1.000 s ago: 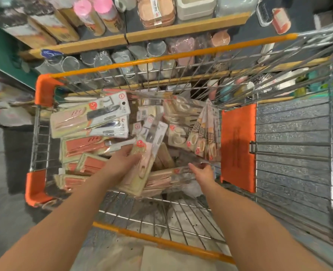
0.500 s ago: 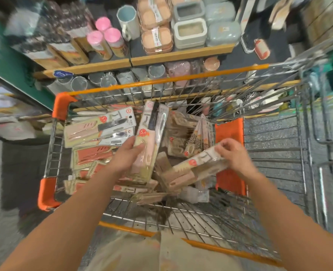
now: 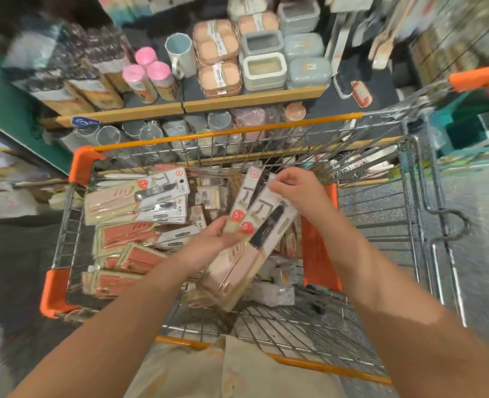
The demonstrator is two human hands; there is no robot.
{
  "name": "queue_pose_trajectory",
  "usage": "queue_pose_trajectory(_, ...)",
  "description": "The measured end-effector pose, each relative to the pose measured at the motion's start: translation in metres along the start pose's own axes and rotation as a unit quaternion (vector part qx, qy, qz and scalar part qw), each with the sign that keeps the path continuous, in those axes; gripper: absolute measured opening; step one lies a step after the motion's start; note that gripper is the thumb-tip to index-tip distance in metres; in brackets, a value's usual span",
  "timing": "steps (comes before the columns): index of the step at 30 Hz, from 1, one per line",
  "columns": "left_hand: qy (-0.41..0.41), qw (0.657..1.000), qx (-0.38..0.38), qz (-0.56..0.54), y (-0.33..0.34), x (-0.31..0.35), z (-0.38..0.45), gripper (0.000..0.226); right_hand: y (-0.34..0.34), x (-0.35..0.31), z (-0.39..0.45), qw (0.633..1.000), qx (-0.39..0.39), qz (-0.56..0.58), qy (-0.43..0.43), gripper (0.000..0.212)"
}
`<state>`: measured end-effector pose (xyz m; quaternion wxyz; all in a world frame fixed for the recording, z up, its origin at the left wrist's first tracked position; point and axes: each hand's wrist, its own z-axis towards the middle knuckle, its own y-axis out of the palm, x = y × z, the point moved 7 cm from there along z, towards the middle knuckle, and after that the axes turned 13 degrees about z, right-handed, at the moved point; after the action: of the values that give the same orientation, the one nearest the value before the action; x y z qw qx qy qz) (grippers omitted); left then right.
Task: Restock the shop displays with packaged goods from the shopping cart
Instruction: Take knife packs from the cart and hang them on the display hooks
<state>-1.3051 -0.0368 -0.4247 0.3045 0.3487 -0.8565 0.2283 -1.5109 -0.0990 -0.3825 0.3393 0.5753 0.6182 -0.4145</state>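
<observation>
- Head view: left hand (image 3: 212, 236) is curled round the middle of a stack of packaged knives (image 3: 247, 239), thumb on top, holding it tilted above the shopping cart (image 3: 76, 170).
- Right hand (image 3: 292, 187) is up at the far end of the same stack, fingertips (image 3: 272, 183) pinching the top edge of the front card.
- So both hands are on the bundle, and it hangs clear of the goods below, over the right half of the basket.
- Around it: more knife packs (image 3: 135, 201) lie flat in the cart's left side, pink ones above, coral-red ones (image 3: 128, 235) nearer the person.
- An orange flap (image 3: 317, 254) stands just right of the held stack, partly hidden by the right wrist.
- Beyond the cart, a wooden-edged shelf (image 3: 251, 100) carries pink-capped canisters (image 3: 148, 73), a pale blue mug (image 3: 180, 57) and lidded boxes (image 3: 262, 70).
- The held packs: white card tops with a red round price sticker (image 3: 247, 227), dark blades, pale pink handles at the low end; the print is too blurred to read.
</observation>
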Motion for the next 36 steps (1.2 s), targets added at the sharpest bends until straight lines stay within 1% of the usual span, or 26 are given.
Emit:
queue_pose_trajectory(1, 0.006, 1.000, -0.009, -0.020, 0.003, 0.000, 0.000, 0.049, 0.002, -0.001, 0.000, 1.000, 0.011, 0.006, 0.002, 0.011)
queue_pose_trajectory(2, 0.012, 0.999, -0.014, -0.038, 0.004, -0.001, 0.001, 0.057, 0.003, -0.001, -0.001, 1.000, 0.024, 0.013, 0.008, 0.012)
queue_pose_trajectory(4, 0.019, 0.998, -0.014, -0.054, 0.003, -0.004, 0.001, 0.069, 0.000, 0.008, -0.003, 0.996, 0.048, 0.056, 0.044, 0.022)
queue_pose_trajectory(5, 0.020, 0.998, -0.012, -0.060, 0.001, -0.006, 0.001, 0.074, -0.001, 0.013, -0.004, 0.993, 0.056, 0.085, 0.063, 0.023)
queue_pose_trajectory(6, 0.024, 0.998, -0.006, -0.062, 0.000, -0.008, 0.000, 0.073, -0.001, 0.018, -0.006, 0.988, 0.060, 0.120, 0.079, 0.021)
queue_pose_trajectory(8, 0.028, 0.998, 0.005, -0.063, -0.003, -0.013, -0.001, 0.055, -0.001, 0.026, -0.011, 0.976, 0.065, 0.182, 0.100, 0.015)
queue_pose_trajectory(10, 0.027, 0.998, 0.012, -0.060, -0.005, -0.019, -0.001, 0.038, -0.001, 0.031, -0.014, 0.970, 0.073, 0.210, 0.096, 0.013)
queue_pose_trajectory(11, 0.028, 0.998, 0.017, -0.054, -0.006, -0.020, -0.002, 0.035, 0.000, 0.033, -0.013, 0.969, 0.074, 0.218, 0.091, 0.015)
queue_pose_trajectory(14, 0.037, 0.998, 0.044, -0.036, -0.011, -0.021, -0.003, 0.036, 0.008, 0.028, -0.008, 0.970, 0.054, 0.224, 0.081, 0.018)
queue_pose_trajectory(17, 0.048, 0.997, 0.058, -0.018, -0.011, -0.016, -0.003, 0.041, 0.020, 0.020, -0.004, 0.971, 0.027, 0.224, 0.083, 0.016)
queue_pose_trajectory(20, 0.053, 0.996, 0.066, -0.015, -0.012, -0.008, -0.005, 0.047, 0.026, 0.011, -0.002, 0.962, 0.041, 0.258, 0.076, 0.014)
queue_pose_trajectory(22, 0.063, 0.995, 0.075, -0.009, -0.014, -0.001, -0.005, 0.050, 0.026, 0.001, -0.002, 0.965, 0.056, 0.253, 0.035, 0.015)
queue_pose_trajectory(24, 0.075, 0.994, 0.082, 0.006, -0.016, 0.006, -0.005, 0.047, 0.029, -0.008, -0.003, 0.969, 0.067, 0.236, -0.005, 0.018)
queue_pose_trajectory(25, 0.078, 0.994, 0.082, 0.010, -0.015, 0.009, -0.004, 0.045, 0.034, -0.009, -0.005, 0.968, 0.072, 0.241, -0.010, 0.019)
queue_pose_trajectory(28, 0.076, 0.994, 0.082, 0.005, -0.007, 0.007, -0.002, 0.037, 0.051, 0.009, -0.005, 0.945, 0.094, 0.311, 0.035, 0.020)
queue_pose_trajectory(29, 0.068, 0.993, 0.093, -0.001, -0.006, 0.003, -0.002, 0.032, 0.054, 0.017, -0.004, 0.940, 0.110, 0.318, 0.055, 0.023)
queue_pose_trajectory(32, 0.017, 0.988, 0.140, -0.067, -0.012, -0.014, -0.007, 0.020, 0.053, 0.047, -0.008, 0.930, 0.135, 0.322, 0.113, 0.044)
queue_pose_trajectory(34, -0.013, 0.976, 0.185, -0.115, -0.026, -0.025, -0.013, 0.017, 0.047, 0.079, -0.017, 0.924, 0.126, 0.320, 0.164, 0.050)
queue_pose_trajectory(36, -0.043, 0.965, 0.237, -0.104, -0.045, -0.036, -0.020, 0.014, 0.046, 0.120, -0.028, 0.926, 0.092, 0.291, 0.221, 0.057)
